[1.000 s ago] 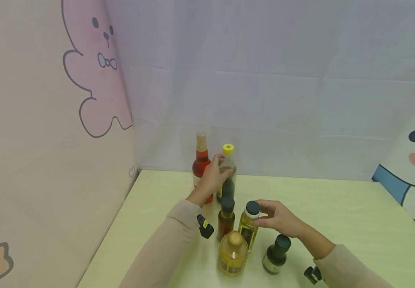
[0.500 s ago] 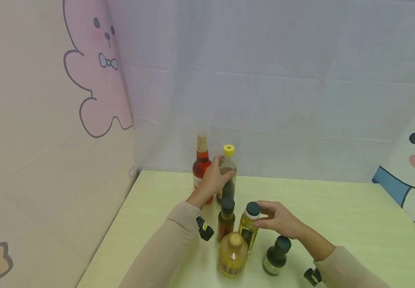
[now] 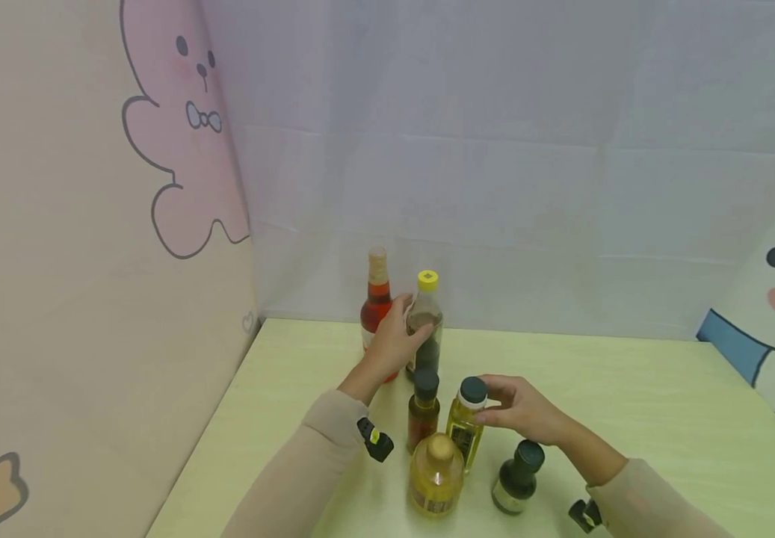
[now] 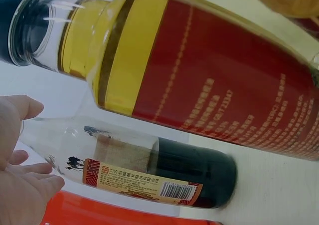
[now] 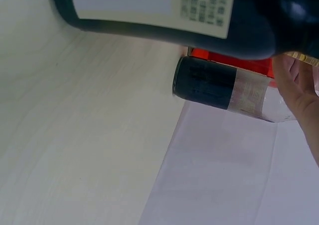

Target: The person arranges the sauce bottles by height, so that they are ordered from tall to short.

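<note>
My left hand (image 3: 390, 344) is beside a clear yellow-capped bottle (image 3: 430, 351) of dark liquid; its fingers reach behind the shoulder. In the left wrist view the thumb stands apart from this bottle (image 4: 194, 160), and the fingers lie nearly straight by its upper part. Thumb and fingers of my right hand (image 3: 522, 411) pinch the neck of a dark-capped bottle of yellow oil (image 3: 462, 433), which stands upright. Beside it stands a dark-capped bottle with a red label (image 3: 423, 418), large in the left wrist view. A gold-capped round bottle (image 3: 436, 478) is in front.
A tall bottle of red liquid (image 3: 375, 310) stands behind my left hand. A small dark bottle (image 3: 515, 482) sits below my right wrist, and covers the top of the right wrist view. A pale cloth wall (image 3: 528, 224) rises along the table's (image 3: 602, 366) back edge.
My left hand has shifted slightly left and down, and its thumb has drawn back a little across the yellow-capped bottle. My right hand and the bottles look unmoved.
</note>
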`<state>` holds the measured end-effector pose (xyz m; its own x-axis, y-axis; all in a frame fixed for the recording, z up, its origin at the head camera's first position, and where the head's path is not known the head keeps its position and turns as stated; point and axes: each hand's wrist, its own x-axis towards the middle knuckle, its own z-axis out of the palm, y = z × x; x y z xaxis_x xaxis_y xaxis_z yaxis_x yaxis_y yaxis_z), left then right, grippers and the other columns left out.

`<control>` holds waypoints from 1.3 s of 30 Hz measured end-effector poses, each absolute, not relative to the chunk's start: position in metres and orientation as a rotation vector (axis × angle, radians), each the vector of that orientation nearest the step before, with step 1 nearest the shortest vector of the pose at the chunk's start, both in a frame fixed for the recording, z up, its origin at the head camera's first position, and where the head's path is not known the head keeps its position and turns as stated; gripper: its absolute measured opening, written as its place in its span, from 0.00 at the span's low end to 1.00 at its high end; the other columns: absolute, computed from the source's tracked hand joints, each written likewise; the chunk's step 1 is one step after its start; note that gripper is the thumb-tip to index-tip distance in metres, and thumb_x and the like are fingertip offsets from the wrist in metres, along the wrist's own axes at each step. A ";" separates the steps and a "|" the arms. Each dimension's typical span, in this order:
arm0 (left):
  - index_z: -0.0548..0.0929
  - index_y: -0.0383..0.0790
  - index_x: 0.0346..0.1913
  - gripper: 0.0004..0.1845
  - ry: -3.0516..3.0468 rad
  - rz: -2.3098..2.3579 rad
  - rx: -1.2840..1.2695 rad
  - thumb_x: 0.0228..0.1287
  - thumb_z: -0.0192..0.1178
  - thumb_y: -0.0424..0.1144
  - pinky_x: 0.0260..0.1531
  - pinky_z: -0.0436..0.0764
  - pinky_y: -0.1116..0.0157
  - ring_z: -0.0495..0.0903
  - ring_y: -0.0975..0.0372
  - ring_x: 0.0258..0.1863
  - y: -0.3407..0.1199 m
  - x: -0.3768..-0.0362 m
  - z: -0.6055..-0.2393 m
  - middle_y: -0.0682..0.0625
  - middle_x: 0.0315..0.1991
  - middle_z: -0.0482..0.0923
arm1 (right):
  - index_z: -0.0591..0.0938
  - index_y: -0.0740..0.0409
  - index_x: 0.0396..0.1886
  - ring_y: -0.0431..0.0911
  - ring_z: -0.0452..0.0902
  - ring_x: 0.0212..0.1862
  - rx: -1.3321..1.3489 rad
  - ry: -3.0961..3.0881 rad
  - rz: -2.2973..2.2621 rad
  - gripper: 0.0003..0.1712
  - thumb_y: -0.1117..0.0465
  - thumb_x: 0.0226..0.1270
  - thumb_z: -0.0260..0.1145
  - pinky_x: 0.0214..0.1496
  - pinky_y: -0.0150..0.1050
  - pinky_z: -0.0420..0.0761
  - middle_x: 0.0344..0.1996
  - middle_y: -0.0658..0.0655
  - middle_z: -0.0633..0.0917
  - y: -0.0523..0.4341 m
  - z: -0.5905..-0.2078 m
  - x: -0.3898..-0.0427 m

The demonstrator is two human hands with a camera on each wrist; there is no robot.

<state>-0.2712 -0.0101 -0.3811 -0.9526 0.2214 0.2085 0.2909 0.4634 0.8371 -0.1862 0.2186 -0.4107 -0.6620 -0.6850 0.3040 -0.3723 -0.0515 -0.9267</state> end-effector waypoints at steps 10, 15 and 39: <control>0.56 0.42 0.66 0.35 -2.531 -1.580 -0.544 0.61 0.58 0.47 0.56 0.62 0.63 0.58 0.60 0.62 -0.019 -0.260 -0.386 0.50 0.64 0.60 | 0.73 0.67 0.52 0.53 0.72 0.50 -1.130 1.980 -1.756 0.20 0.75 0.59 0.60 0.44 0.48 0.76 0.46 0.63 0.77 0.217 -0.408 -0.187; 0.56 0.40 0.65 0.34 -2.499 -1.633 -0.548 0.61 0.58 0.46 0.56 0.62 0.64 0.59 0.61 0.62 -0.021 -0.255 -0.388 0.49 0.64 0.60 | 0.75 0.63 0.51 0.52 0.72 0.51 -1.090 1.993 -1.754 0.19 0.74 0.58 0.61 0.44 0.47 0.76 0.46 0.62 0.78 0.216 -0.407 -0.187; 0.63 0.32 0.60 0.27 -2.310 -1.916 -0.628 0.63 0.56 0.42 0.53 0.67 0.60 0.68 0.56 0.56 -0.036 -0.226 -0.400 0.40 0.55 0.69 | 0.75 0.65 0.51 0.52 0.72 0.51 -1.143 2.038 -1.711 0.19 0.74 0.59 0.61 0.45 0.47 0.75 0.45 0.62 0.78 0.219 -0.407 -0.191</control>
